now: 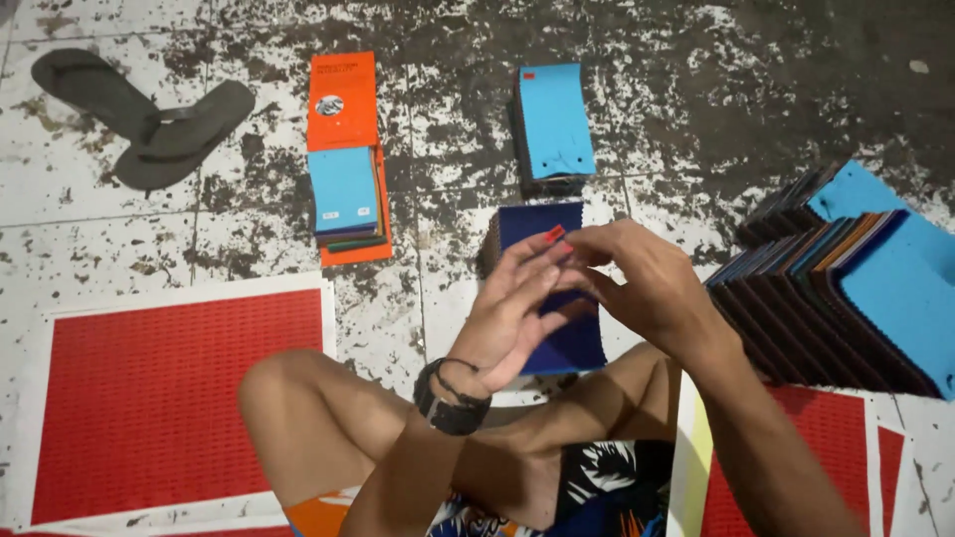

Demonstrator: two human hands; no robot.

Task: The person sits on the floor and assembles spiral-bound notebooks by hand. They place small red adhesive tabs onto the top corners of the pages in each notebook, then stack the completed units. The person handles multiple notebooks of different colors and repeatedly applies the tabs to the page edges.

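My left hand [512,313] and my right hand [637,283] meet above a stack of fabric swatches topped by a dark blue one [542,224]. Between the fingertips of both hands sits a small red sticker [554,234]; which hand grips it I cannot tell. A black wristband is on my left wrist. My bent knee is below the hands.
A light-blue-topped swatch stack [553,124] lies beyond. An orange sample book [343,104] with a swatch pile on it is to the left. A fanned row of swatches [846,288] is at right. Flip-flops [149,114] lie far left. A red mat [169,398] covers the near floor.
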